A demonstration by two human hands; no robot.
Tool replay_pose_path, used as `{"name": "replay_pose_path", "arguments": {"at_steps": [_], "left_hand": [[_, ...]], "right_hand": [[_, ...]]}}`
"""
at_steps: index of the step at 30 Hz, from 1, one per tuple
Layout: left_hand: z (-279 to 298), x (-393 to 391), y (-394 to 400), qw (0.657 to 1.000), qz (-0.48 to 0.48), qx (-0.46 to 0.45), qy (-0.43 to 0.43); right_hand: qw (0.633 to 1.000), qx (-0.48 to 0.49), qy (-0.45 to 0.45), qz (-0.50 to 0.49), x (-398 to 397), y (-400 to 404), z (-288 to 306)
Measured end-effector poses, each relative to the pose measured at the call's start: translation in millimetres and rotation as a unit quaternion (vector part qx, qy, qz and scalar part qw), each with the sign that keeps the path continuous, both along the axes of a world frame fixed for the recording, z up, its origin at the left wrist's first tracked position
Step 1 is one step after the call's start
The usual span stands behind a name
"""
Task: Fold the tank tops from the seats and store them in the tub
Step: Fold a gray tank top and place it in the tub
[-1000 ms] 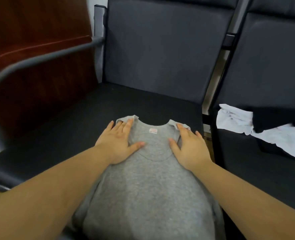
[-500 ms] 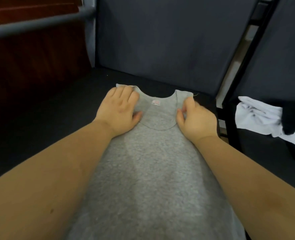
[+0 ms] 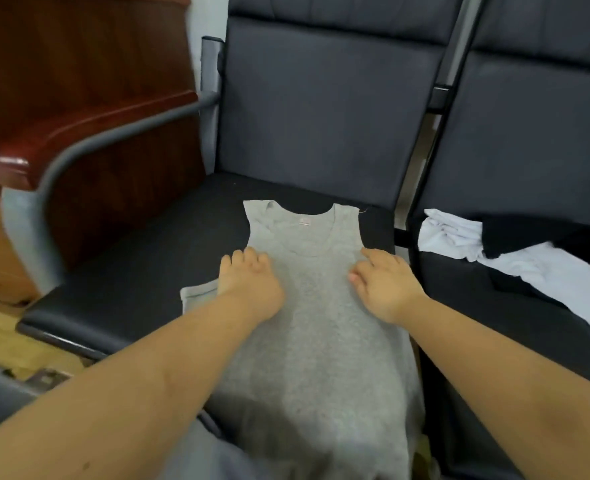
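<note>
A grey tank top [image 3: 307, 341] lies flat on the dark seat [image 3: 141, 271] in front of me, neckline away from me and its lower part hanging over the front edge. My left hand [image 3: 248, 285] is on its left edge below the armhole, fingers bent into the fabric. My right hand [image 3: 383, 285] rests on the right edge at the same height, fingers relaxed. On the neighbouring seat [image 3: 529, 341] to the right lie a crumpled white top [image 3: 453, 237] and a black top [image 3: 536, 233]. No tub is in view.
A grey metal armrest [image 3: 120, 133] curves along the left of the seat. Beyond it stands a red-brown wooden piece of furniture [image 3: 89, 98]. Padded backrests [image 3: 321, 109] rise behind both seats. Wooden floor [image 3: 6, 337] shows at the lower left.
Both hands have slid from the shoulder straps towards me, down to the sides below the armholes. The straps and neckline now lie uncovered. My head has pulled back, so more of the seats shows.
</note>
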State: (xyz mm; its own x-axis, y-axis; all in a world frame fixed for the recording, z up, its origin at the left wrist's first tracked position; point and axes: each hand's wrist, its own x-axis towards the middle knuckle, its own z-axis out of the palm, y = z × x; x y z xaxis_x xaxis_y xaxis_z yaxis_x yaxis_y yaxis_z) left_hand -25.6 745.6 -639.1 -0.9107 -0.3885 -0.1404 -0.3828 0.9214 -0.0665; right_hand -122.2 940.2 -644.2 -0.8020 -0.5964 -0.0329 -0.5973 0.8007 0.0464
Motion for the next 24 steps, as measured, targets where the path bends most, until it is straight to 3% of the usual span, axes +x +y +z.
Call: {"name": "replay_pose_path", "arguments": {"at_steps": [5,10,17,21,24], "left_hand": [[1,40,-9,0.998,0.043,0.047,0.020],[-4,61,-52,0.983,0.132,0.079,0.098],[-5,45,-57,0.972,0.202,0.080,0.094],[-1,33,-60,0.970,0.194,0.127,0.073],[2,30,-58,0.953,0.176,0.232,0.081]], "right_hand": [[0.993,-0.079,-0.046,-0.071,29,29,-9],[0.935,-0.245,-0.159,-0.199,31,49,-8],[0.886,-0.332,-0.191,-0.261,12,46,-10],[0.880,-0.327,-0.206,-0.277,0,45,-5],[0.909,-0.223,-0.200,-0.289,-4,42,3]]}}
